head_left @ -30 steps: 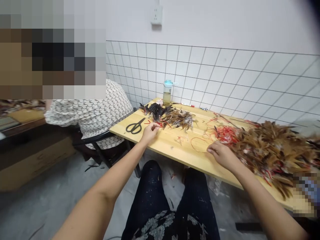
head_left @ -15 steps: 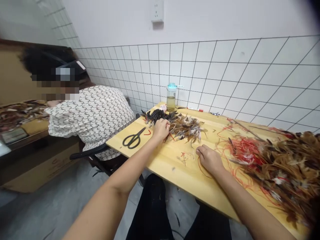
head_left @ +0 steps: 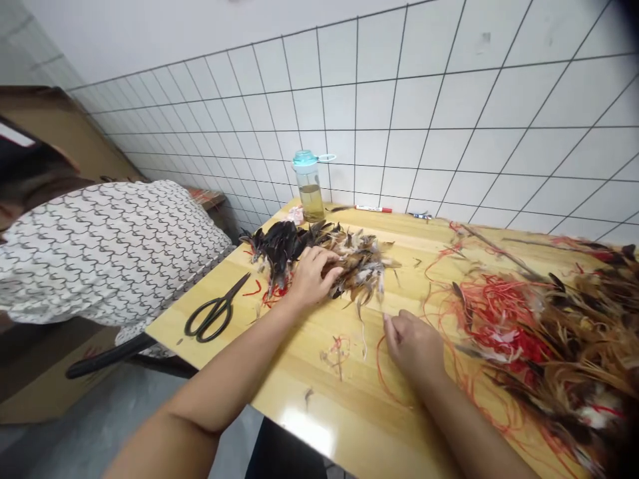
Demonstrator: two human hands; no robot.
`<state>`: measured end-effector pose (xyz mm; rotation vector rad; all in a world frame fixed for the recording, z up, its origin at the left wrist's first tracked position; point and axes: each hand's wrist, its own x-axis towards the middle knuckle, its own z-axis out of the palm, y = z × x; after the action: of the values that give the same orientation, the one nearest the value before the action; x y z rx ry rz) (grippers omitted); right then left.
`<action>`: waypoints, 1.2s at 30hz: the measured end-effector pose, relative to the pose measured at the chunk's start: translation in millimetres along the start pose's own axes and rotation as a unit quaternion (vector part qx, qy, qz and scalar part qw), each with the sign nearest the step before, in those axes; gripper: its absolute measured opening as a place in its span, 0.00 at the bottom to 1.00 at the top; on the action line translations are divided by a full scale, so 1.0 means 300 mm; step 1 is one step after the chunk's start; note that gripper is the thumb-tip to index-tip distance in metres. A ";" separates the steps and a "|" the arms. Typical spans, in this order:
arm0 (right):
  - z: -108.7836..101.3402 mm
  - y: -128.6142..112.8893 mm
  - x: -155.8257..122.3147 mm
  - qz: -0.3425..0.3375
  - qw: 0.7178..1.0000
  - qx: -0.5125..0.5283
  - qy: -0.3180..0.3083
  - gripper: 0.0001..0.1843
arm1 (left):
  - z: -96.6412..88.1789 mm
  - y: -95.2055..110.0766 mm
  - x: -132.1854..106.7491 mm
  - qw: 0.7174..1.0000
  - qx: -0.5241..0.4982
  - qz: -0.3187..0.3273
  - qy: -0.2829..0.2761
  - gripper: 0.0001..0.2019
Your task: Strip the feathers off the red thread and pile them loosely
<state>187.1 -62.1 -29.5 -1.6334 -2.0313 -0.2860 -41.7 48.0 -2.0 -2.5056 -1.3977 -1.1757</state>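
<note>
From my feed, the left hand (head_left: 315,274) was at mid-frame, on the near edge of the brown feathers (head_left: 368,256). Fingers bent, thumb apart from them; fingertips buried, so I couldn't tell if they gripped anything. Black feathers (head_left: 280,247) lay just left of that hand, against the brown ones, with bits of red cord below.

Right hand (head_left: 415,347) was right of centre, lower half: narrow, fingers curled in. A thin red string (head_left: 382,374) arced down from its thumb side; I couldn't tell whether it was pinched.

Black scissors (head_left: 227,305) lay left of centre on the worktop (head_left: 279,362), tips towards the black feathers. A bottle (head_left: 311,193) with a blue lid and yellowish liquid stood upright upper centre. A red-capped marker (head_left: 373,209) lay right of it, near the tiled wall (head_left: 424,150).

Right edge: big feather pile (head_left: 584,332), red string tangle (head_left: 499,313) on its left. Far left I saw a co-worker in a patterned top (head_left: 114,243).
</note>
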 end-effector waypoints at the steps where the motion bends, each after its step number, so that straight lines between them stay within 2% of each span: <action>1: -0.001 -0.001 0.001 -0.003 1.000 0.007 0.003 0.27 | -0.001 0.009 -0.008 1.000 0.003 0.007 -0.006 0.11; 5: -0.007 -0.008 0.005 0.001 0.999 0.030 0.022 0.25 | -0.004 0.032 -0.022 0.999 0.007 0.033 -0.012 0.09; 8: -0.007 -0.011 0.006 0.020 0.999 0.037 0.022 0.21 | -0.023 0.018 -0.019 0.999 0.016 0.024 0.041 0.06; 12: 0.002 -0.007 0.002 0.036 0.998 0.048 0.002 0.17 | -0.072 -0.043 -0.005 0.985 0.070 -0.055 0.148 0.06; 14: 0.008 -0.002 0.001 0.044 0.997 0.057 0.009 0.13 | -0.098 -0.079 0.003 0.976 0.105 -0.110 0.157 0.07; 16: 0.013 0.002 0.001 0.052 0.996 0.064 0.019 0.09 | -0.124 -0.111 0.010 0.976 0.129 -0.150 0.094 0.09; 18: 0.015 0.005 0.002 0.062 0.995 0.067 0.026 0.08 | -0.152 -0.132 0.012 0.976 0.129 -0.174 -0.027 0.10; 21: 0.012 0.006 0.004 0.080 0.994 0.075 0.029 0.10 | -0.199 -0.144 0.011 0.955 0.096 -0.196 -0.198 0.12; 23: 0.009 0.006 0.006 0.096 0.992 0.082 0.016 0.11 | -0.228 -0.144 0.008 0.944 0.077 -0.201 -0.250 0.12; 30: 0.004 0.018 0.012 0.136 0.986 0.094 -0.026 0.13 | -0.287 -0.180 -0.036 0.933 0.080 -0.217 -0.274 0.05; 32: 0.005 0.021 0.014 0.140 0.985 0.097 -0.026 0.13 | -0.295 -0.189 -0.069 0.936 0.062 -0.213 -0.274 0.07; 34: 0.004 0.023 0.015 0.139 0.986 0.094 -0.026 0.13 | -0.295 -0.185 -0.103 0.944 0.034 -0.205 -0.257 0.09; 36: 0.004 0.023 0.016 0.137 0.986 0.091 -0.030 0.13 | -0.284 -0.167 -0.130 0.957 0.024 -0.200 -0.210 0.07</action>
<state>192.7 -55.7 -29.0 -1.7949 -1.7866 0.0468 -141.5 17.9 18.6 -2.6166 -2.0815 -0.6408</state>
